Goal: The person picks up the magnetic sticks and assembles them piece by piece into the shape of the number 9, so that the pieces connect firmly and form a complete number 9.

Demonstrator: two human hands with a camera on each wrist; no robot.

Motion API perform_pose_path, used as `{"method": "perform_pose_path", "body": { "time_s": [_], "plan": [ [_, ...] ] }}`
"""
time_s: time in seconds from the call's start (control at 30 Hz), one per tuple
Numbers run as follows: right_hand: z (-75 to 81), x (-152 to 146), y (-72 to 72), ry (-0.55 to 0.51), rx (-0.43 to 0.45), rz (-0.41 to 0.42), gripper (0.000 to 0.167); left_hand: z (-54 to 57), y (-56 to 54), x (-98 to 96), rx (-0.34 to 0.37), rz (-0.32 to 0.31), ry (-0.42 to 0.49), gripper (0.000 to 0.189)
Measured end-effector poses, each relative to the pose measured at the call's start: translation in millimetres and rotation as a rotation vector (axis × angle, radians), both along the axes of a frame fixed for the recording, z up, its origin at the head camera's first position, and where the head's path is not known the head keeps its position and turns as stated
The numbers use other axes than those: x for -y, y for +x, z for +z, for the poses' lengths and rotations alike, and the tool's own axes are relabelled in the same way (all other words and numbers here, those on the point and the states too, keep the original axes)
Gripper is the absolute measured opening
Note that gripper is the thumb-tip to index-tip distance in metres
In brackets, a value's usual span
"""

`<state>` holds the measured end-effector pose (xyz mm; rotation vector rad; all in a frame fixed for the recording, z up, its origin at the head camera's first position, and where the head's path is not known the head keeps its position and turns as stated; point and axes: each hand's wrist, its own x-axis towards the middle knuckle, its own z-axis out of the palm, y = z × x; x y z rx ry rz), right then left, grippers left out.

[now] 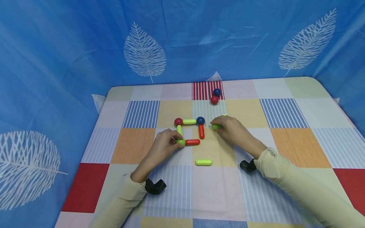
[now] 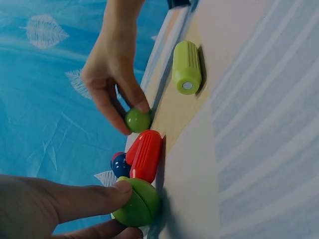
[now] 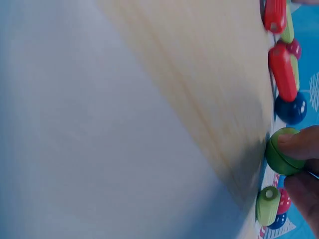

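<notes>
With thumb and fingers, my left hand (image 1: 162, 145) pinches a green ball (image 2: 142, 203) at the near left corner of a four-cornered outline of rods and balls. A red rod (image 1: 192, 142) points right from that ball, and a yellow-green rod (image 1: 179, 129) runs back to a red ball (image 1: 178, 122). Another yellow-green rod (image 1: 189, 121) links the red ball to a blue ball (image 1: 200, 120), from which a second red rod (image 1: 201, 131) comes forward. Right of the outline, my right hand (image 1: 235, 129) holds a second green ball (image 3: 285, 153) close over the cloth.
One loose yellow-green rod (image 1: 203, 162) lies nearer me. Another yellow-green rod (image 3: 267, 205) sits behind the right hand, mostly hidden in the head view. Farther back are a red ball (image 1: 214, 100) and a blue ball (image 1: 217, 92). A blue curtain (image 1: 182, 41) hangs behind the checked tablecloth (image 1: 216, 193).
</notes>
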<state>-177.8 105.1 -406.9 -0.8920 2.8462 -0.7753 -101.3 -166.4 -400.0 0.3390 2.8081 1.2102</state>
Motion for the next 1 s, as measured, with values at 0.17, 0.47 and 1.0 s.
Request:
{"method": "perform_pose_path", "body": {
  "time_s": [0.17,0.47,1.0],
  "plan": [
    [-0.5,-3,21.1,-0.04,0.021,0.021,0.033,-0.3,0.0,1.3,0.008,-0.007,0.022,0.015],
    [-0.8,2,43.2,-0.115,0.018,0.072,0.033,-1.4,-0.5,3.1,-0.004,-0.013,0.04,0.016],
    [-4.4,19,56.9,-0.15,-0.01,0.05,0.034,-2.7,-0.5,4.3,0.011,-0.008,0.055,0.016]
  ]
}}
